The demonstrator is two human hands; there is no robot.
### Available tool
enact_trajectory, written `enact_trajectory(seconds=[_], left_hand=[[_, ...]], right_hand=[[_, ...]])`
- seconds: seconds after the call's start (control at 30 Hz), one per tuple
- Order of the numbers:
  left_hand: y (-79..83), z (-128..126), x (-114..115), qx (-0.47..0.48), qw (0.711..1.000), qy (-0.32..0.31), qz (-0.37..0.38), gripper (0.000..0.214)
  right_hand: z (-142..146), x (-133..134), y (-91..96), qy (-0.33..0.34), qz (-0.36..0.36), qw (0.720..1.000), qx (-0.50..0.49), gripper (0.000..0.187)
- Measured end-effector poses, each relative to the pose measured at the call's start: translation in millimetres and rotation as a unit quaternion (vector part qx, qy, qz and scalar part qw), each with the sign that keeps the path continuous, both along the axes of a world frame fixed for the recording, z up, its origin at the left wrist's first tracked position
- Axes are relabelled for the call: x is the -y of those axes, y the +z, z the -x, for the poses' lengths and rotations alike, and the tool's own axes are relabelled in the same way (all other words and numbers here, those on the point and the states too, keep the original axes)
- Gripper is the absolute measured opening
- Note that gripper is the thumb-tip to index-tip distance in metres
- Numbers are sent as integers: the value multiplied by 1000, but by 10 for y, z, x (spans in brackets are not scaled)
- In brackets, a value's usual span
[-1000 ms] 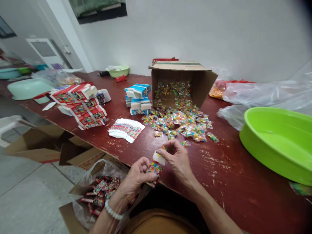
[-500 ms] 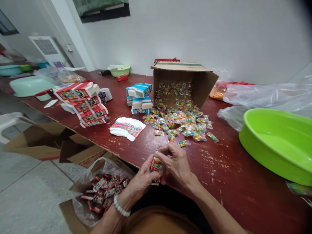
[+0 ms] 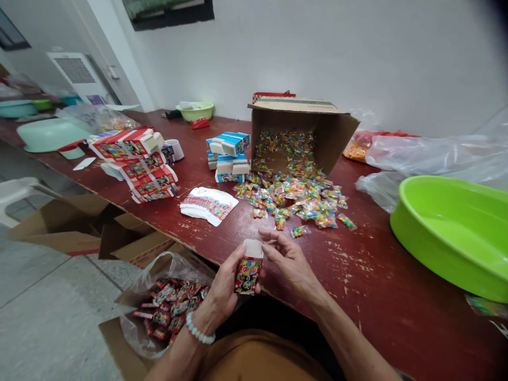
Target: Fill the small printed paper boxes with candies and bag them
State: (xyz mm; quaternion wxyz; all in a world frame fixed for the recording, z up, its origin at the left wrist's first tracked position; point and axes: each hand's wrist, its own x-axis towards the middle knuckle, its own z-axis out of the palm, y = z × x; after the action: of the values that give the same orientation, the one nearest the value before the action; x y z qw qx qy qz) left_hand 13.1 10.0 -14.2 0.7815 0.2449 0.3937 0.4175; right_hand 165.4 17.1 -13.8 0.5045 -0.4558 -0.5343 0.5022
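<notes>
A small printed candy box point(image 3: 248, 275) stands upright over the table's front edge, its white top flap raised. My left hand point(image 3: 226, 283), with a beaded bracelet on the wrist, is closed around its sides. Just right of the flap is my right hand point(image 3: 291, 264), fingers stretched out and apart; its thumb is close to the flap's edge, and whether it touches cannot be made out. Beyond the hands lies a pile of clear candy packets point(image 3: 293, 198), spilling from a cardboard carton point(image 3: 337, 140) on its side. To the left is a fanned stack of flat box blanks point(image 3: 208, 205).
Bundles of red cartons point(image 3: 138, 164) and blue cartons point(image 3: 229, 153) stand on the dark red table point(image 3: 325, 317). A green basin point(image 3: 448, 248) sits at the right. Below the left edge, a plastic-lined carton point(image 3: 113, 336) holds many small red boxes.
My right hand has drawn back slightly from the box's top and its fingers have spread. The box now shows its front and white flap more fully in my left hand.
</notes>
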Motion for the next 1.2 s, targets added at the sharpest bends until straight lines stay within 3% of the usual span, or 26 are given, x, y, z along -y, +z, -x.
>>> enact_trajectory(seconds=[0.1,0.2,0.33,0.4,0.47,0.53,0.6,0.7,0.8,0.93,1.1,1.2], left_hand=[[-49,4,21,-9,999,2,-35,37],[-77,1,46,-20,996,0,-89,31],[-78,26,27,20,998,-20,-63,30],[-87,49,2,71,997,-34,-11,38],[-111,61,-16,113,992,-37,27,41],[-143,52,-18,116,992,-19,38,38],[-171,27,-3,74,997,-3,20,39],[-192,-5,32,-8,999,7,-51,43],[-205,12,53,-35,995,-10,-91,47],[-224,81,44,-16,997,-20,-67,52],[-235,92,4,59,998,-15,-22,34],[-272,52,-3,84,996,14,1,32]], right_hand=[[60,8,-26,41,76,994,-68,45],[125,29,-53,97,107,984,-104,35],[110,29,-77,35,-34,999,-14,21],[66,17,-79,41,-122,989,67,16],[35,7,-81,64,-161,979,111,17],[38,1,-87,68,-130,982,120,18],[78,-5,-97,60,-44,993,93,18],[173,-8,-104,75,98,992,-39,25],[245,7,-98,112,165,966,-166,29],[238,39,-106,121,139,972,-146,28],[167,82,-247,50,-12,998,27,22],[180,125,-389,52,11,999,2,20]])
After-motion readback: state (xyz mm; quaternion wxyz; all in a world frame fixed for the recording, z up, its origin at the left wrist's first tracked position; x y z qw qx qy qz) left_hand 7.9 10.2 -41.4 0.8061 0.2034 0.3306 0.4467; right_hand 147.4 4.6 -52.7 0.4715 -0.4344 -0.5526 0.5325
